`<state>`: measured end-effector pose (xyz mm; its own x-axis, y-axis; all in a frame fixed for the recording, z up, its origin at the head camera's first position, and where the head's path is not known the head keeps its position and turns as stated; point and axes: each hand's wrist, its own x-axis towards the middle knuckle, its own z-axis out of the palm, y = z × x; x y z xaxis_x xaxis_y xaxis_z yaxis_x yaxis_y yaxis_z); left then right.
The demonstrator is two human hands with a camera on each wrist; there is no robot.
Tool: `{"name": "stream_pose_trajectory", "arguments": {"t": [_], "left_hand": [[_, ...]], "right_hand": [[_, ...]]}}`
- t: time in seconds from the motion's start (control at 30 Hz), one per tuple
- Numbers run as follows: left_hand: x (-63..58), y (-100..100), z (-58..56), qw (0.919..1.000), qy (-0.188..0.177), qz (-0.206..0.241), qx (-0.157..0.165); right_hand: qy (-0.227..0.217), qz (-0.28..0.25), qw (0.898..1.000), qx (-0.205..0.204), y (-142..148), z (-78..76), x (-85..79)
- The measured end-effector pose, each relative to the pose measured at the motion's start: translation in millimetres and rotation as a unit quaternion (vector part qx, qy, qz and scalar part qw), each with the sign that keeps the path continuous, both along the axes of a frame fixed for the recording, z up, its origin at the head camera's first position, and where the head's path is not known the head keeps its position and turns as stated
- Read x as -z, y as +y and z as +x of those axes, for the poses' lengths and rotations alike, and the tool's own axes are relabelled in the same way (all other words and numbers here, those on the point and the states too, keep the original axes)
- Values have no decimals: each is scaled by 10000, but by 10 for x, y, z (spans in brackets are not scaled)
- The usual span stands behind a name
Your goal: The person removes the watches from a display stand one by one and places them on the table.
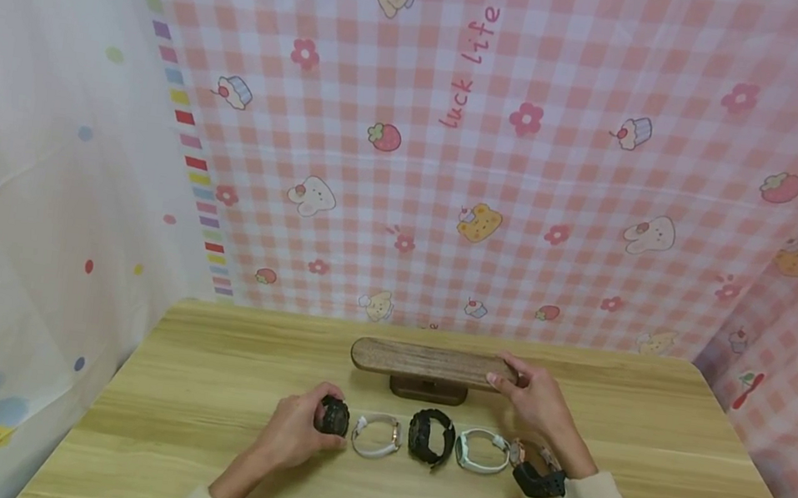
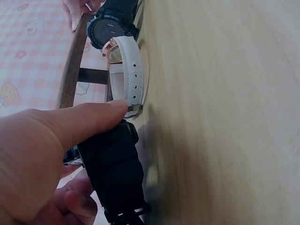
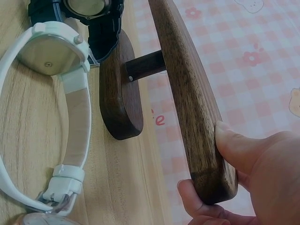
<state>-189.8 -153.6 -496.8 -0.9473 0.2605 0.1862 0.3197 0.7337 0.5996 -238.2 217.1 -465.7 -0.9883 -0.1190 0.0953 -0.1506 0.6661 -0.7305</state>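
My left hand (image 1: 292,430) grips a black sport watch (image 1: 333,417) at the left end of a row of watches. In the left wrist view its black strap (image 2: 112,168) shows below my extended finger, whose tip is right by the white watch strap (image 2: 133,77). My right hand (image 1: 540,400) holds the right end of a dark wooden watch stand (image 1: 422,361), a rounded bar on a short post and oval base. The right wrist view shows the thumb (image 3: 236,145) on one side of the bar and fingers curled beneath its end.
Right of the held watch stand a white watch (image 1: 376,452), another black watch (image 1: 421,437), a pale mint watch (image 1: 484,467) and a rose-gold watch (image 1: 518,452), partly hidden by the right wrist. A pink checked cloth (image 1: 409,175) hangs behind the wooden table (image 1: 227,344).
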Motion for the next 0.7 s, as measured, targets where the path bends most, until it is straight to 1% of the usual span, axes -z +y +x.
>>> {"name": "stream_pose_trajectory", "arguments": {"t": [0.4, 0.7], "left_hand": [[10, 33, 2, 9996, 149, -241, -54], [7, 49, 23, 9975, 326, -621, -92]], "right_hand": [[-81, -39, 10000, 9, 1, 3, -17], [-20, 32, 10000, 19, 6, -10, 15]]}}
